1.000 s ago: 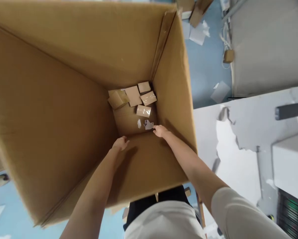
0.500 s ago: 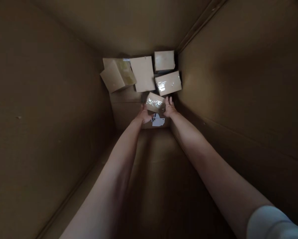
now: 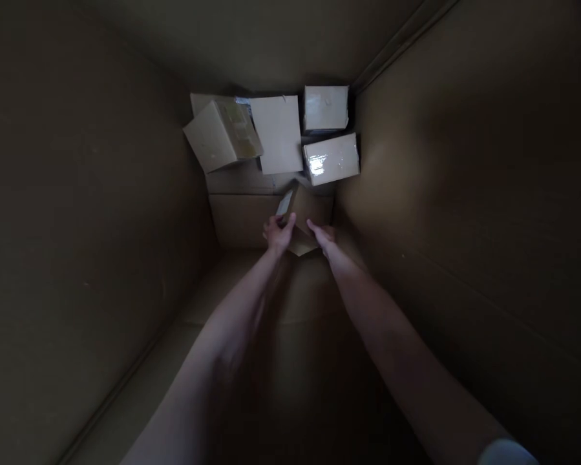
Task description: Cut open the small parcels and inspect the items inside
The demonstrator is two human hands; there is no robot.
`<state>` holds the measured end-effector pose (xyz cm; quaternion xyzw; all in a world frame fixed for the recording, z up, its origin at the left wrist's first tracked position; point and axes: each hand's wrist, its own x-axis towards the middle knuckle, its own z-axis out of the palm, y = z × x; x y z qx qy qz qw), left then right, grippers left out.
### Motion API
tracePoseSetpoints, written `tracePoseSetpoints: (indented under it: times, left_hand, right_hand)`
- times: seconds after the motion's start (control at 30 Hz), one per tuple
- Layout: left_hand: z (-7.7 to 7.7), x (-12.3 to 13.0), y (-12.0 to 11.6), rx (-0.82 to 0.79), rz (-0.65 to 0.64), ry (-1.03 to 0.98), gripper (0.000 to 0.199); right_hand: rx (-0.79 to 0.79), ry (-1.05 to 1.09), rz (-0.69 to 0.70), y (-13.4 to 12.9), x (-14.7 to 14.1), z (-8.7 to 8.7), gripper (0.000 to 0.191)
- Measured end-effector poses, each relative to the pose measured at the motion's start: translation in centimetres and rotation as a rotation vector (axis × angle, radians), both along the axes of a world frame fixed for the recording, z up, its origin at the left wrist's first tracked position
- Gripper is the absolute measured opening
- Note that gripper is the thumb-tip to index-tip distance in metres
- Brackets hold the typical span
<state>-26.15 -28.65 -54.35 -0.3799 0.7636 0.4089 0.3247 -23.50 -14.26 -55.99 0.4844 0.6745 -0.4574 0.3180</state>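
Observation:
A small cardboard box (image 3: 309, 205) is tilted between my two hands, near the bottom of a deep cardboard container. On its left side, my left hand (image 3: 280, 234) grips the box, thumb on the near face and fingers round the edge by a white patch. My right hand (image 3: 323, 236) holds the right side, with the thumb on the box and the other fingers mostly hidden. Just beyond it lies a carton with shiny tape (image 3: 333, 159).
Another small carton (image 3: 326, 108) sits at the back right. A flat-topped carton (image 3: 276, 134) stands in the back middle, and a tilted box (image 3: 212, 137) leans at the back left. High cardboard walls (image 3: 464, 194) rise on all sides.
My hands have closed on the small box and tipped it, so its taped top no longer faces up. Both hands and the box are slightly nearer to me. The white paper patch below is no longer visible.

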Motion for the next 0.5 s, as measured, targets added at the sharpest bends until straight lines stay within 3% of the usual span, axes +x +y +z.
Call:
tracePoseSetpoints:
  times: [0.1, 0.17, 0.27, 0.4, 0.5]
  left_hand:
    - [2.7, 2.1, -1.4, -0.108, 0.040, 0.118, 0.048]
    - [4.2, 3.9, -2.9, -0.099, 0.056, 0.234, 0.066]
    - [5.1, 6.2, -5.1, -0.036, 0.090, 0.270, 0.088]
    - [5.1, 7.6, -7.1, 0.156, 0.103, 0.270, 0.088]
    - [6.0, 7.8, -9.0, 0.122, -0.149, 0.506, 0.102]
  right_hand:
    - [-0.006, 0.029, -0.130, -1.3, 1.9, 3.1, 0.073]
    - [-0.226, 0.095, -0.232, -2.2, 3.3, 5.2, 0.081]
    - [-0.494, 0.030, -0.306, -3.3, 5.3, 7.3, 0.074]
    - [-0.547, -0.074, -0.301, -2.6, 6.8, 7.5, 0.073]
    - [-0.473, -0.086, -0.308, -0.2, 5.7, 7.1, 0.061]
